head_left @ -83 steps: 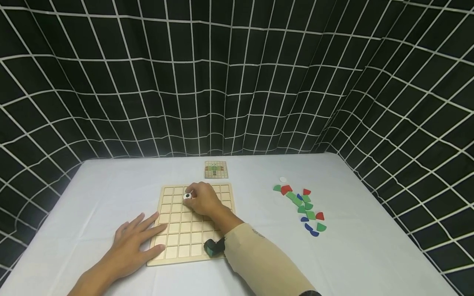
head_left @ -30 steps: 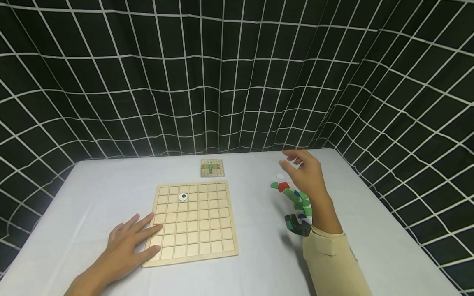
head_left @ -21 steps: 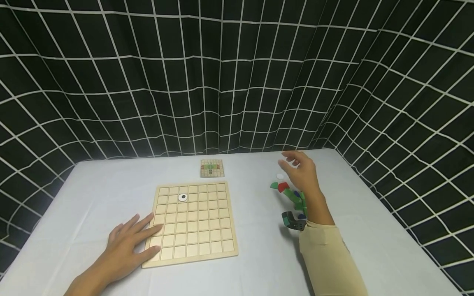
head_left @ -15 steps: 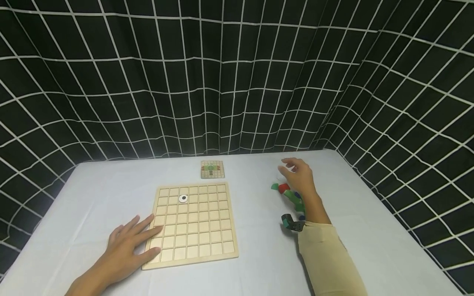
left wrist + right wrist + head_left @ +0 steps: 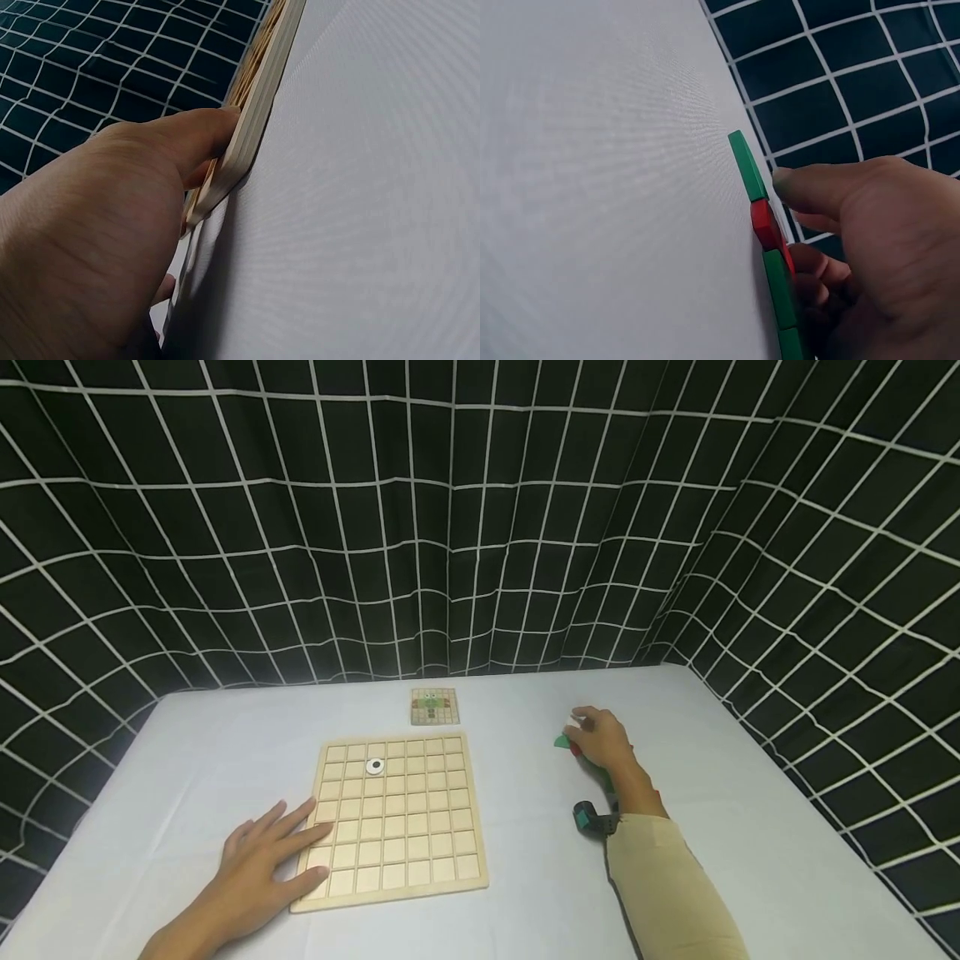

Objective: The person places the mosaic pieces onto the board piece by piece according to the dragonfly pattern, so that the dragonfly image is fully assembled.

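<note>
My left hand (image 5: 258,868) lies with spread fingers on the left edge of a wooden grid board (image 5: 405,839). In the left wrist view, the thumb touches the board's rim (image 5: 251,124). A white disc with a black dot (image 5: 375,766) sits in the board's upper part. My right hand (image 5: 606,743) is low at the far right, thumb and fingers curved on either side of a plain white disc (image 5: 572,722); whether they pinch it cannot be made out. Beside the thumb lie a green piece (image 5: 748,165) and a red piece (image 5: 765,225).
A small patterned card (image 5: 435,707) lies behind the board. More coloured pieces are mostly hidden under my right hand and forearm, including green ones (image 5: 780,289). A black grid-lined curtain (image 5: 450,527) stands behind the white table (image 5: 525,877).
My right hand has left the dotted disc on the board, moved right above the loose pieces, and then lowered to the plain white disc. The left hand stays on the board.
</note>
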The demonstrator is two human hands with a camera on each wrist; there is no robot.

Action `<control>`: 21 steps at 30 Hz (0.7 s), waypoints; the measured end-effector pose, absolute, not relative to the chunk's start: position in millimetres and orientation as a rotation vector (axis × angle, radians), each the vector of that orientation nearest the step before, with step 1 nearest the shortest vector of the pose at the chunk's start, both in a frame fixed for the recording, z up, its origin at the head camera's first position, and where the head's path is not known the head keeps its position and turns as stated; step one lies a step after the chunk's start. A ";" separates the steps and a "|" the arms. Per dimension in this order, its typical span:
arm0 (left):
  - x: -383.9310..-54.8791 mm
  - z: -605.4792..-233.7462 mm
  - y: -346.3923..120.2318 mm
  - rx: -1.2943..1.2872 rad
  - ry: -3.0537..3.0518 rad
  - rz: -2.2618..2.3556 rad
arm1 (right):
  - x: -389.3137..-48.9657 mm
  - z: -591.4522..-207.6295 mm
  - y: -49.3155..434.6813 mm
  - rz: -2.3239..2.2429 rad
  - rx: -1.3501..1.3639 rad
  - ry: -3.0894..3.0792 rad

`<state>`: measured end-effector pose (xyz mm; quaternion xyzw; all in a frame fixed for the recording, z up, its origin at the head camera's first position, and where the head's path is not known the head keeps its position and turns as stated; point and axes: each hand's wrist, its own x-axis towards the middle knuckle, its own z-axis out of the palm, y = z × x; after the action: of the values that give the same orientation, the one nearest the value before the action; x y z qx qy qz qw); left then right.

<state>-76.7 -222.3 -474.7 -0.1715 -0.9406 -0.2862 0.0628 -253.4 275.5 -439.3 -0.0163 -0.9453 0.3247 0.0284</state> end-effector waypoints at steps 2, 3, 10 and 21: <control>-76.1 -475.3 -221.9 -0.511 -2.847 -0.864 | -253.1 -440.5 275.3 0.959 -0.040 -2.921; -76.0 -475.5 -221.6 -0.508 -2.849 -0.866 | -253.0 -441.1 275.4 0.945 -0.050 -2.919; -75.6 -478.4 -220.3 -0.511 -2.837 -0.867 | -250.8 -441.8 275.0 0.928 -0.106 -2.928; -76.0 -476.4 -221.6 -0.500 -2.832 -0.837 | -253.8 -442.3 274.4 0.889 -0.026 -2.939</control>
<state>-76.0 -221.6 -476.4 -0.1666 -0.9430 -0.2787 0.0733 -253.8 274.4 -442.3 -0.0086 -0.9566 0.2892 0.0353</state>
